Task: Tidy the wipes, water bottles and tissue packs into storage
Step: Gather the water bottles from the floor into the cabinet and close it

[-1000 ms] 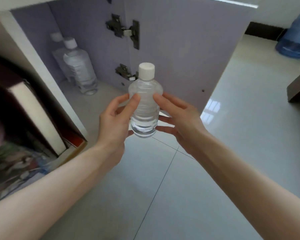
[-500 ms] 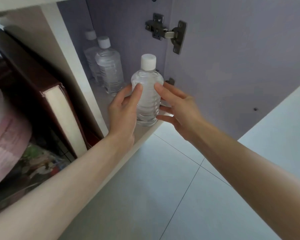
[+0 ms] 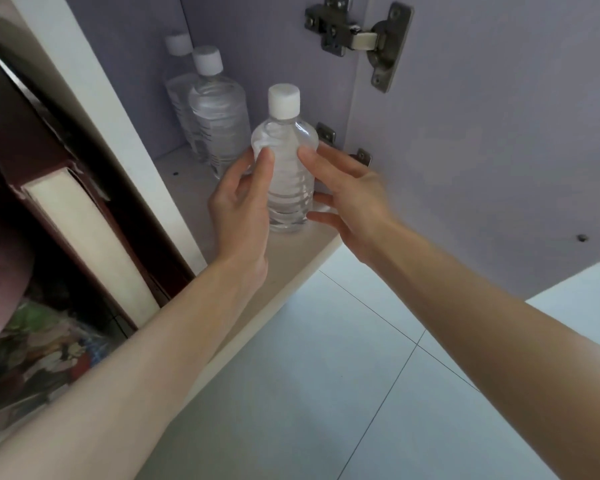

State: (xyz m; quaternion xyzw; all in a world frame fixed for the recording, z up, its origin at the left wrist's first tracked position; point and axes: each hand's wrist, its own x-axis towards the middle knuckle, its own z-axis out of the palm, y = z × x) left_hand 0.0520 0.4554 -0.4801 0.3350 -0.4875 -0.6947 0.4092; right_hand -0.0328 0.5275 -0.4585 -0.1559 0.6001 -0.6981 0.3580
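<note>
Both hands cup the water bottle [image 3: 286, 168] betw. them: left hand [image 3: 241, 206] w/ thumb pressed on the front of the body and fingers round the far side, right hand [image 3: 347, 199] w/ fingertips on the opposite flank, fingers fanned out. Looks like a light two-sided hold, not a tight clamp; the right may be barely touching.

Bottle stands upright, white cap up, long axis vertical, base at or just above the cabinet shelf [image 3: 291, 258] near its front edge; contact w/ shelf can't be confirmed. It sits directly betw. the two hands, each equally near. Behind the bottle, deeper in the cabinet, two stored bottles [image 3: 219, 119] stand upright, one behind the other. Right of the bottle is the open cabinet door [image 3: 482, 133] w/ its hinge [image 3: 357, 39].

Likely next: settle the base flat, slide it back toward the stored pair, then let go. Risk: nudging the nearer stored one over.
</note>
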